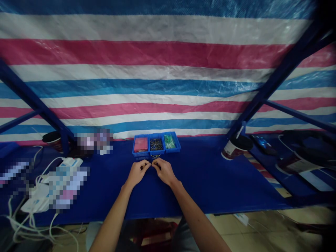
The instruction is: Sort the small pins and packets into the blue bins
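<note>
Your fingertips pinch close together above the blue tabletop [210,182].
Your left hand [137,172] and right hand [164,170] have nearly closed fingers, contents unclear; just beyond, dark screws [155,144] fill the middle blue bin [156,152].

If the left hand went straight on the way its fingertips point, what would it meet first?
The left hand would most likely meet the fingertips of the right hand almost at once; whether they already touch is too small to tell.
</note>
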`<state>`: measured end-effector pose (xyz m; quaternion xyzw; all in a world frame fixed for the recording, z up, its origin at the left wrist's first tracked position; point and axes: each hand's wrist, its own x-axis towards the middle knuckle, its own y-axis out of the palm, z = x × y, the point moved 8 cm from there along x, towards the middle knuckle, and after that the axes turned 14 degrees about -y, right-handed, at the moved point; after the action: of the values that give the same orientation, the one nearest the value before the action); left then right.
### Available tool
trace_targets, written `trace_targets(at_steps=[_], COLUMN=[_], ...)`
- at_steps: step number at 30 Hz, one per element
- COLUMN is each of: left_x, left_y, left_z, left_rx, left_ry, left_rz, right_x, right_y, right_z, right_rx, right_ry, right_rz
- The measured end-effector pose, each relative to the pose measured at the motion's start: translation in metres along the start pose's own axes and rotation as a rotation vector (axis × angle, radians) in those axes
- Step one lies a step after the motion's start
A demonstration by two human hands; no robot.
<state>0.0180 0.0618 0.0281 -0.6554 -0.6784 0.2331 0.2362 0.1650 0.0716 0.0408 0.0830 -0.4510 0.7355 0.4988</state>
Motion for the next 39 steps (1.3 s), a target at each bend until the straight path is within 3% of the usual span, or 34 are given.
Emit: trace_targets(at_steps=[31,36,39], left_x=[0.0,-0.001,0.0], left_y=[-0.001,-0.002,-0.002], left_z=[-0.003,-0.004,-0.003], left_rx=[-0.036,-0.044,-0.052], left_ry=[0.006,-0.001,-0.011], left_rz=[0.003,-0.004,-0.002], right_x=[0.0,-0.002,-0.001], right_y=[0.002,-0.003,-0.015], right_z=[-0.006,-0.006,-0.001], right_rx=[-0.234,-0.23,-0.175], right_ry=[0.054,0.05,0.032], right_rz=[0.043,-0.017,-0.136])
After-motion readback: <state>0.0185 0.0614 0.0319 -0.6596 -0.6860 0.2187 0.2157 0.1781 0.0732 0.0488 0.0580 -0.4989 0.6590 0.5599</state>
